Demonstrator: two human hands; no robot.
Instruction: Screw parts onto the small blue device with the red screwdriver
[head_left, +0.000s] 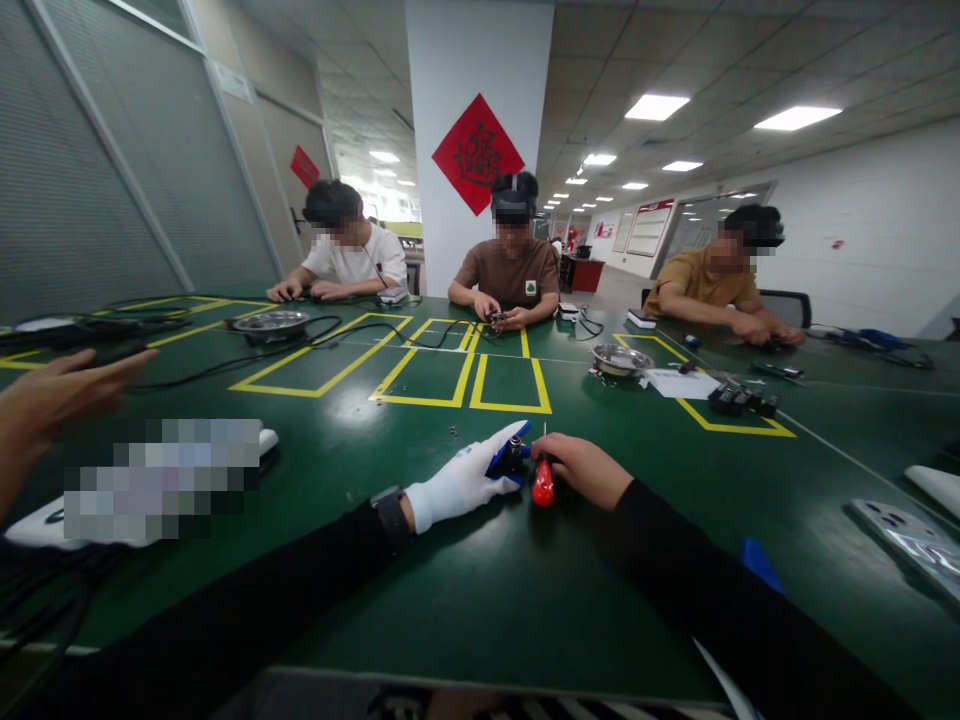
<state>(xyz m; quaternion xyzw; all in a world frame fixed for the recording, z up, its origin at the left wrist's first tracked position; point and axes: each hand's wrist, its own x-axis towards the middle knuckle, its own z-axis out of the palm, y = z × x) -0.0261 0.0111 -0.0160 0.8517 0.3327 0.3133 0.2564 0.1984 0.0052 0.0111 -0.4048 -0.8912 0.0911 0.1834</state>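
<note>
My left hand [469, 475] wears a white glove with blue-coated fingers and a dark wristband. Its fingers are closed around a small dark part [514, 449] with a shiny metal top; the exact kind is not clear. Close beside it, my bare right hand [581, 463] grips a screwdriver [544, 488]. The red handle points toward me, and a thin shaft shows above the fingers. Both hands are just over the green table [450, 600], nearly touching each other.
Metal bowls [621, 360] stand farther back, with a paper [681, 383] and several black parts [739, 398] at right. A phone [911, 545] lies at far right. Another person's hand [60, 400] enters at left, above a white device [262, 440]. Three people sit opposite. Black cables [322, 338] cross the table.
</note>
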